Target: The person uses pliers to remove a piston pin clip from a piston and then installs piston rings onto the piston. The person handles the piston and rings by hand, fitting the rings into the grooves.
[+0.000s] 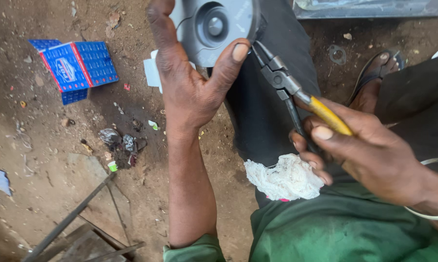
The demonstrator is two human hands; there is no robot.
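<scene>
1. The left hand, upper centre of the frame, has its fingers closed on a grey round part, thumb on the lower right rim. The top of the part runs off the upper edge.
2. The right hand, at right, grips yellow-handled pliers. Their tips meet the round part's right rim; whether they pinch anything there is hard to make out. The second handle is mostly hidden under the fingers.
3. A white wad of rag lies on the lap, lower centre, partly tucked under the right fingers.
4. A blue carton lies flattened on the dirt ground, upper left.
5. A white piece shows behind the left hand, mostly hidden.
6. A sandalled foot sits upper right.
</scene>
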